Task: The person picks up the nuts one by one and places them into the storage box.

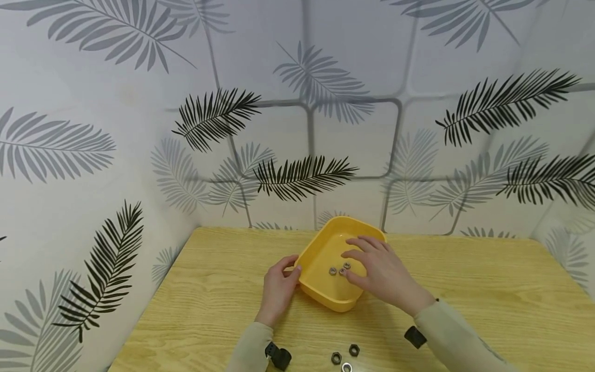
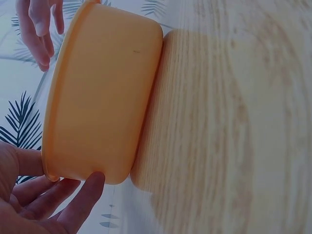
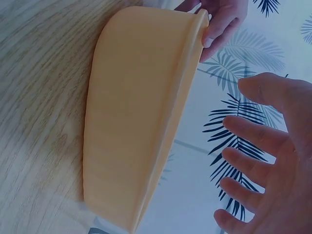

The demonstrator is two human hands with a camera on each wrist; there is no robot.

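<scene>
A yellow plastic basin (image 1: 332,301) with rounded corners sits on the wooden table. My left hand (image 1: 279,288) grips its left corner, thumb over the rim and fingers against the outer wall. In the left wrist view, the fingertips (image 2: 97,180) press on the side of the basin. Over the basin's right side hovers my right hand (image 1: 383,271), fingers spread and slightly bent, holding nothing. Three metal nuts (image 1: 332,270) lie close together on the basin floor, just below the right thumb.
Near the table's front edge lie two dark hex nuts (image 1: 354,350) and a shinier ring-shaped piece (image 1: 346,367). The wooden table (image 1: 469,279) meets a wall (image 1: 279,212) with leaf patterns right behind the basin. Black wrist straps (image 1: 415,337) show at both sleeves.
</scene>
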